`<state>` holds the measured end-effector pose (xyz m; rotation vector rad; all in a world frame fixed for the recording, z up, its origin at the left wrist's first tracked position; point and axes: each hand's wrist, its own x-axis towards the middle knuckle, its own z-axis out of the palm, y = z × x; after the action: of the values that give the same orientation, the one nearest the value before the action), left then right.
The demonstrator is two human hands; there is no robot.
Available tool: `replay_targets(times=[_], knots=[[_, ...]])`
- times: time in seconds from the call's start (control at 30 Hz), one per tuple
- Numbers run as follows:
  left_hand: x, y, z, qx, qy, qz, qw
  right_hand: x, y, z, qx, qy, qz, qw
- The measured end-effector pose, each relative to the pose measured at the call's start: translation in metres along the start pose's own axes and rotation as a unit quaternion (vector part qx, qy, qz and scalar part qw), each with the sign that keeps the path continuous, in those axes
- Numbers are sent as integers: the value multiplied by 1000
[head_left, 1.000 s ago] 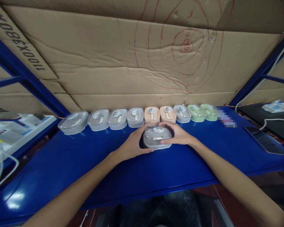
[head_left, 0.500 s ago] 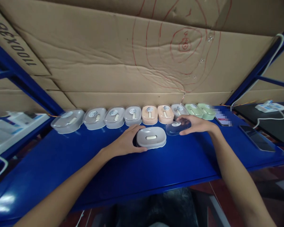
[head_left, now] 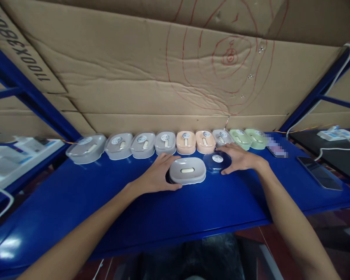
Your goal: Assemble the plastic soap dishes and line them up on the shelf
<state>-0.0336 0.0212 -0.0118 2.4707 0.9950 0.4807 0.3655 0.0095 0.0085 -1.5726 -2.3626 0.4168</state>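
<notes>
A grey soap box base (head_left: 188, 170) with a small white piece in its middle sits uncovered on the blue table (head_left: 140, 210). My left hand (head_left: 157, 177) grips its left side. Just to its right lies the clear lid (head_left: 216, 161) with a round sticker, resting on the table. My right hand (head_left: 239, 157) holds that lid by its right edge. Behind both runs a row of closed boxes: several grey ones (head_left: 142, 145), two peach ones (head_left: 195, 141) and two green ones (head_left: 247, 138).
A cardboard wall (head_left: 163, 77) stands right behind the row. A dark phone (head_left: 319, 172) lies at the table's right end. A white power strip (head_left: 335, 134) with cables is on the far right shelf. White items (head_left: 14, 155) sit on the left shelf.
My right hand lifted the clear lid off the grey box, carried it to the right and set it down on the table. My left hand stayed on the base.
</notes>
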Motion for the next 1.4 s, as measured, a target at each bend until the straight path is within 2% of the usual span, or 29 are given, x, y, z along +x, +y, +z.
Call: replay_targets(times=[0.1,0.2,0.27,0.4,0.5,0.6,1.4], knots=[[0,0,1,3,-6,-5,1000,-1,-23,-6,-8,17,-3,1000],[-1,0,1,-3,-11,-7,1000,2,-60,0,11,87,-69,994],[-1,1,2,-8,-7,-8,1000,5,-84,14,51,120,-132,983],[1,4,3,-10,6,27,1000,10,-112,51,48,103,-220,969],[3,5,6,1,6,49,999,14,-114,70,22,89,-243,966],[3,5,8,12,5,50,999,16,-111,79,-11,87,-240,967],[3,2,8,-20,7,18,1000,16,-109,81,-61,136,-278,949]])
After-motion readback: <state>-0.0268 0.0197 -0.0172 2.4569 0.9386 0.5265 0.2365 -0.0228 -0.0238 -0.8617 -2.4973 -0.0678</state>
